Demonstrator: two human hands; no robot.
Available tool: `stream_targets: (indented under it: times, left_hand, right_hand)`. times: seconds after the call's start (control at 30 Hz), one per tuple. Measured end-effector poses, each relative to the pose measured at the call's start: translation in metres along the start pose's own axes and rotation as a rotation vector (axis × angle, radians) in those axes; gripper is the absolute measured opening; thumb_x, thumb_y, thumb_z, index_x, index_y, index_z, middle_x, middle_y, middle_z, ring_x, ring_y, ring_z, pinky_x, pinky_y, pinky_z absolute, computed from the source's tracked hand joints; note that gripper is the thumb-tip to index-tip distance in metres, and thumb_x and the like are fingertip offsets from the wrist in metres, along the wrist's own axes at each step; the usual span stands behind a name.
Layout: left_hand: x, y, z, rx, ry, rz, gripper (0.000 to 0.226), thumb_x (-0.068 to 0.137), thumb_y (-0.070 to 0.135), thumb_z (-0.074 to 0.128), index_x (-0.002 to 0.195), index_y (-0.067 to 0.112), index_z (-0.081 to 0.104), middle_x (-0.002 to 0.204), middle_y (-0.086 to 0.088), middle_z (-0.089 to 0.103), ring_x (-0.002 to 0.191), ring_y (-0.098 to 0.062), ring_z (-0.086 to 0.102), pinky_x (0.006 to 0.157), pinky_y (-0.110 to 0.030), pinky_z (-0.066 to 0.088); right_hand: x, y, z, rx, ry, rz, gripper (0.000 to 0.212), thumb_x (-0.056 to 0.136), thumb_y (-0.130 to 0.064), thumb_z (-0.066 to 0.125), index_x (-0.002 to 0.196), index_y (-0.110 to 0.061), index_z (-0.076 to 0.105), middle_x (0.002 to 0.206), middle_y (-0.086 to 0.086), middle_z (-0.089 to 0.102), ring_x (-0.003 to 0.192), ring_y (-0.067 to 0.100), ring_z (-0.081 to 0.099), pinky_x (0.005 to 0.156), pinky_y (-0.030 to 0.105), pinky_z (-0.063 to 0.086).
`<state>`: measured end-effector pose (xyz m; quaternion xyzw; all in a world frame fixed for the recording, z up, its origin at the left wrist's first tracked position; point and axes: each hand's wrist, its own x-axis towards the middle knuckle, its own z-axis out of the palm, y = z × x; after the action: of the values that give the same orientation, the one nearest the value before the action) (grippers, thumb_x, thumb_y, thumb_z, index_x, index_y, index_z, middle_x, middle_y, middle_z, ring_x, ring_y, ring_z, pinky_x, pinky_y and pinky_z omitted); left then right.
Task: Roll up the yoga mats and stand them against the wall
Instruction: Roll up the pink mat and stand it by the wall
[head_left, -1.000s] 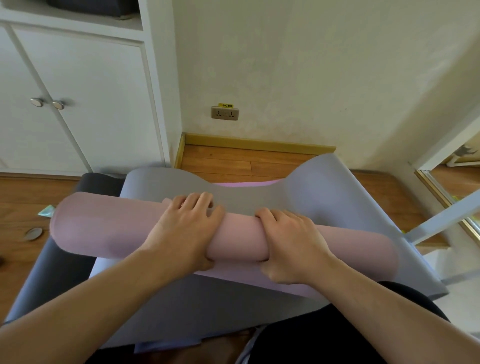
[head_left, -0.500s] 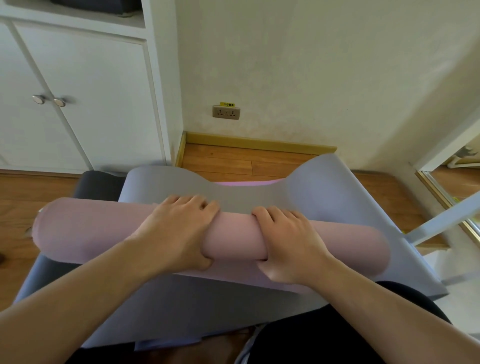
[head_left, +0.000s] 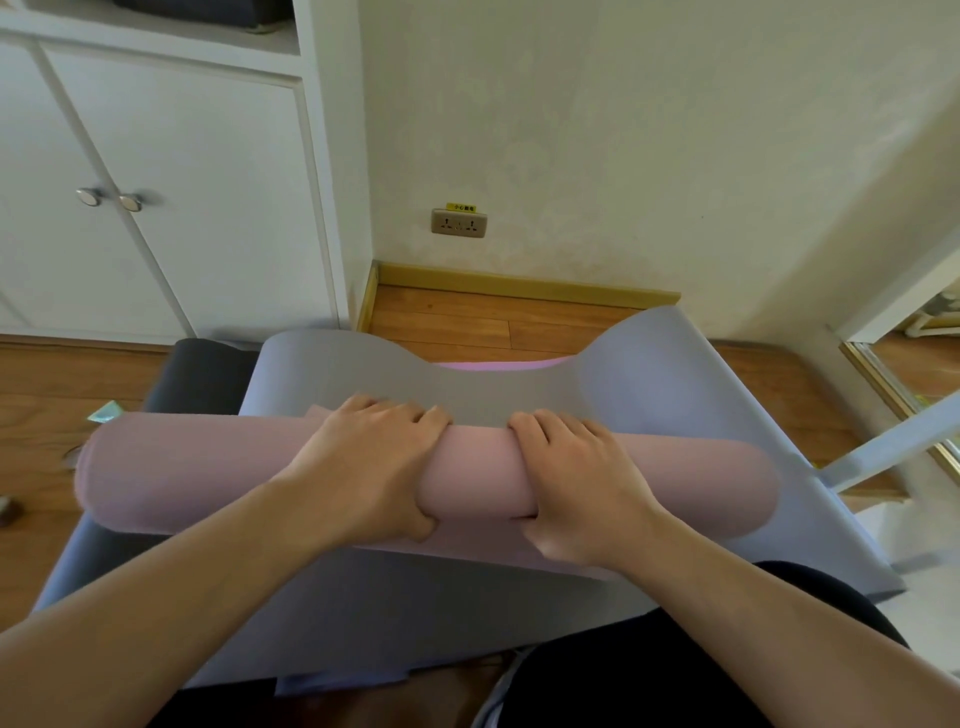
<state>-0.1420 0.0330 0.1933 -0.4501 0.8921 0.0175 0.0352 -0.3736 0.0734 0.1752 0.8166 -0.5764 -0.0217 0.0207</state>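
Note:
A pink yoga mat roll (head_left: 197, 473) lies crosswise in front of me, partly rolled, with its grey-lavender unrolled part (head_left: 649, 384) stretching toward the wall. My left hand (head_left: 363, 467) grips the roll left of centre, fingers over the top and thumb underneath. My right hand (head_left: 576, 483) grips it just right of centre the same way. A dark grey mat (head_left: 202, 374) lies flat under it on the left, mostly covered.
A white cupboard (head_left: 171, 197) with two knobs stands at the left. The cream wall (head_left: 597, 156) with a socket (head_left: 458, 222) faces me, a strip of bare wooden floor (head_left: 493, 327) before it. A mirror frame (head_left: 883, 374) and white bar (head_left: 893, 441) are at the right.
The roll has shifted slightly to the left and turned a little forward under both hands. Both hands keep their grip near its middle.

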Motion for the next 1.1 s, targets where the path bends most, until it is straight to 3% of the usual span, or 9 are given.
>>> stream_targets:
  times: [0.07, 0.17, 0.33, 0.47, 0.63, 0.73, 0.8, 0.97, 1.1]
  left_hand:
    - [-0.001, 0.006, 0.005, 0.1, 0.035, -0.003, 0.08, 0.066, 0.066, 0.069, 0.134, 0.03, 0.048, 0.129, 0.005, 0.058, 0.116, -0.021, 0.057, 0.104, -0.039, 0.044]
    - [0.002, 0.007, 0.014, 0.137, 0.066, -0.014, 0.076, 0.067, 0.057, 0.076, 0.131, 0.025, 0.05, 0.125, 0.0, 0.055, 0.112, -0.025, 0.055, 0.097, -0.039, 0.048]
    - [0.003, -0.006, 0.01, 0.01, 0.021, -0.022, 0.068, 0.062, 0.061, 0.071, 0.119, 0.029, 0.052, 0.108, 0.009, 0.067, 0.093, -0.02, 0.065, 0.086, -0.038, 0.054]
    - [0.001, -0.015, 0.001, -0.119, -0.077, -0.062, 0.076, 0.056, 0.071, 0.072, 0.118, 0.038, 0.044, 0.103, 0.014, 0.066, 0.087, -0.014, 0.062, 0.078, -0.037, 0.056]
    - [-0.002, -0.014, 0.005, -0.041, -0.011, -0.03, 0.081, 0.059, 0.075, 0.067, 0.127, 0.037, 0.046, 0.121, 0.014, 0.058, 0.107, -0.015, 0.057, 0.1, -0.035, 0.047]
    - [-0.002, -0.005, 0.016, 0.085, 0.046, -0.027, 0.095, 0.053, 0.068, 0.076, 0.133, 0.024, 0.05, 0.124, 0.002, 0.053, 0.111, -0.024, 0.054, 0.098, -0.041, 0.049]
    - [0.0, -0.003, 0.024, 0.081, 0.058, -0.028, 0.09, 0.05, 0.057, 0.083, 0.127, 0.021, 0.052, 0.117, 0.001, 0.057, 0.104, -0.026, 0.058, 0.09, -0.041, 0.052]
    - [0.0, -0.012, 0.013, -0.069, 0.041, -0.025, 0.075, 0.061, 0.061, 0.074, 0.127, 0.035, 0.049, 0.117, 0.014, 0.064, 0.102, -0.015, 0.061, 0.092, -0.033, 0.049]
    - [-0.003, -0.013, 0.004, -0.094, -0.017, -0.016, 0.077, 0.064, 0.069, 0.07, 0.131, 0.039, 0.047, 0.122, 0.016, 0.064, 0.106, -0.012, 0.06, 0.098, -0.032, 0.047]
  right_hand:
    - [0.001, 0.002, 0.0, 0.026, -0.008, 0.022, 0.065, 0.061, -0.043, 0.077, 0.118, -0.024, 0.053, 0.11, -0.003, 0.067, 0.093, 0.024, 0.064, 0.084, 0.038, 0.055]
    - [0.0, 0.002, 0.001, 0.039, -0.018, 0.042, 0.067, 0.063, -0.048, 0.074, 0.122, -0.025, 0.052, 0.114, -0.002, 0.066, 0.098, 0.025, 0.064, 0.087, 0.039, 0.055]
    - [-0.001, -0.003, 0.001, -0.011, -0.004, -0.008, 0.107, 0.06, -0.068, 0.087, 0.142, -0.02, 0.038, 0.136, 0.004, 0.055, 0.116, 0.028, 0.057, 0.105, 0.043, 0.049]
    - [0.0, -0.009, 0.001, 0.039, 0.034, -0.043, 0.084, 0.067, -0.056, 0.083, 0.132, -0.021, 0.042, 0.124, 0.002, 0.061, 0.107, 0.027, 0.062, 0.097, 0.04, 0.053]
    - [0.004, -0.008, -0.003, 0.081, 0.048, -0.05, 0.064, 0.066, -0.043, 0.077, 0.119, -0.02, 0.05, 0.109, 0.001, 0.066, 0.093, 0.025, 0.062, 0.086, 0.039, 0.056]
    - [0.004, -0.006, -0.003, 0.096, 0.059, -0.025, 0.067, 0.066, -0.044, 0.078, 0.122, -0.019, 0.052, 0.111, 0.002, 0.068, 0.095, 0.026, 0.064, 0.086, 0.039, 0.056]
    - [0.002, -0.006, -0.003, 0.115, 0.035, -0.017, 0.071, 0.068, -0.046, 0.076, 0.129, -0.019, 0.051, 0.119, 0.002, 0.067, 0.103, 0.027, 0.064, 0.092, 0.039, 0.055]
    - [0.001, -0.004, 0.0, 0.022, -0.088, -0.024, 0.105, 0.064, -0.068, 0.086, 0.144, -0.023, 0.035, 0.138, -0.001, 0.051, 0.121, 0.025, 0.054, 0.108, 0.041, 0.046]
    - [0.003, -0.005, 0.003, 0.035, -0.073, -0.031, 0.079, 0.068, -0.053, 0.082, 0.131, -0.025, 0.043, 0.122, -0.002, 0.056, 0.108, 0.026, 0.059, 0.097, 0.04, 0.05]
